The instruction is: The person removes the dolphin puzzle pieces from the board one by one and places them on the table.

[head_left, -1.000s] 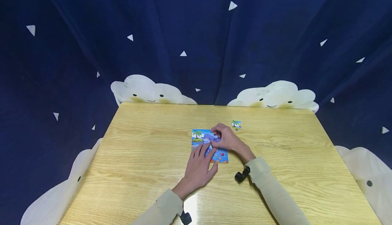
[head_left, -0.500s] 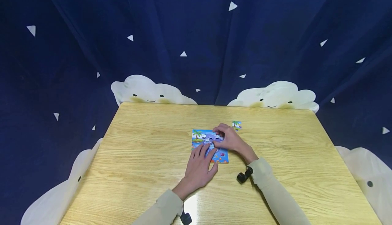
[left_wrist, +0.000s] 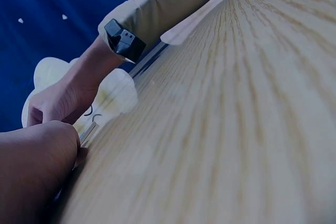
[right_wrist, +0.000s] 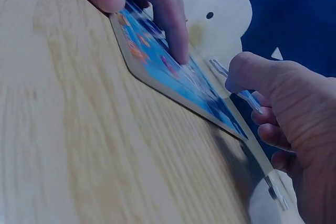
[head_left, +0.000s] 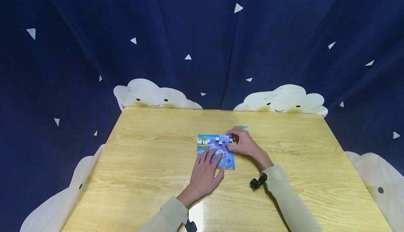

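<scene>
A jigsaw puzzle [head_left: 229,163] with a palm tree, purple dolphins and sea creatures lies flat on the wooden table. My left hand [head_left: 206,176] rests on its near-left part, fingers spread and fairly straight. Between thumb and fingers my right hand [head_left: 243,144] pinches a jigsaw piece [head_left: 224,140] over the puzzle's upper right. In the right wrist view this piece [right_wrist: 251,100] is tilted and raised off the board [right_wrist: 181,88]. In the left wrist view the right hand [left_wrist: 58,100] is seen beyond the left hand [left_wrist: 37,166]; the piece is hidden there.
A small picture card with a palm tree [head_left: 244,127] lies behind my right hand, mostly covered by it. The wooden table [head_left: 148,161] extends around the puzzle. A dark blue curtain [head_left: 202,32] with white triangles and clouds hangs behind the table's far edge.
My right hand has shifted right and lifted slightly with the jigsaw piece, coming in front of the small picture card. The left hand has stayed in place.
</scene>
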A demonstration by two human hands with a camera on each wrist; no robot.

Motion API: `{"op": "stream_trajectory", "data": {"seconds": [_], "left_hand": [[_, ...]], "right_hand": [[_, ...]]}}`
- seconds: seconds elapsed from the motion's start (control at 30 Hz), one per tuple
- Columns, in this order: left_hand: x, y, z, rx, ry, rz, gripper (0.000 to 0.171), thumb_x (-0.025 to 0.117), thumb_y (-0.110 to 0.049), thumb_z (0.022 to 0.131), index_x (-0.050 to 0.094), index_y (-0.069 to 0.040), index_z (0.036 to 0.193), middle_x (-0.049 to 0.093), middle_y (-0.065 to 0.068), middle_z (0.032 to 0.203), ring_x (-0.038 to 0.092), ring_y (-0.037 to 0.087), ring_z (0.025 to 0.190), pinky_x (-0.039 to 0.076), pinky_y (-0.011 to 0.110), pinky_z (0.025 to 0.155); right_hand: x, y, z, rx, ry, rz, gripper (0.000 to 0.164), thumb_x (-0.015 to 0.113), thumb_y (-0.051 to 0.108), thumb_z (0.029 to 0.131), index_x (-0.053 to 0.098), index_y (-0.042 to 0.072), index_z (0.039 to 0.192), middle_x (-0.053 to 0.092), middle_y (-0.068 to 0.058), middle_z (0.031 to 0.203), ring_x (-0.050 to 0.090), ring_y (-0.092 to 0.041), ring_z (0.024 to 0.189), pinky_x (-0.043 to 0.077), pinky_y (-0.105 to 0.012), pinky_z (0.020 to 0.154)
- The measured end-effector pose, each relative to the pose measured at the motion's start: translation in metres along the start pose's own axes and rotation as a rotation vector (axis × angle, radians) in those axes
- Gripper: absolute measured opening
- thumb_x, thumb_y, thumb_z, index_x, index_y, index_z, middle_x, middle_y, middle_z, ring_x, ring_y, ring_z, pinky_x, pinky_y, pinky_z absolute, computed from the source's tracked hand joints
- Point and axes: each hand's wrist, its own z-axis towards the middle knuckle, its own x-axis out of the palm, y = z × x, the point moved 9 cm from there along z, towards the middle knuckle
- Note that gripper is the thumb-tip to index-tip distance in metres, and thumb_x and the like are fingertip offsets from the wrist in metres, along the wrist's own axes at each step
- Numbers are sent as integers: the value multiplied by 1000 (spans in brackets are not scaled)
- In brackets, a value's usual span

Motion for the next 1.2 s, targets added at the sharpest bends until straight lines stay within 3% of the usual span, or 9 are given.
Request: {"op": "stream_trajectory", "data": {"seconds": [0.23,0.77,0.9,1.2], "left_hand": [[0,0,-2,16,-29,2,54,49,-47,103,53,-25,152,47,8,155,38,34,147,32,51,118],[-2,-2,-3,4,-22,11,52,50,-46,103,55,-26,150,48,7,154,40,34,147,32,50,118],[-3,-3,-2,6,-34,8,51,52,-45,103,55,-25,150,49,8,154,40,34,147,31,50,119],[-3,-3,-3,0,-23,3,52,51,-46,103,55,-25,150,48,8,155,39,34,148,31,50,119]], "right_hand": [[-17,-9,-8,21,-40,-4,35,86,15,75,76,9,109,63,-3,86,56,-15,73,47,-25,64],[-76,-50,-33,113,-119,-9,36,86,-1,73,76,2,108,65,-7,85,59,-24,72,49,-24,62],[-87,-68,-38,179,-123,-10,37,86,-1,74,76,1,109,65,-10,86,58,-22,73,48,-20,62],[-98,-108,-50,338,-75,-54,39,86,3,77,74,-1,114,65,-13,90,54,-23,77,45,-24,65]]}}
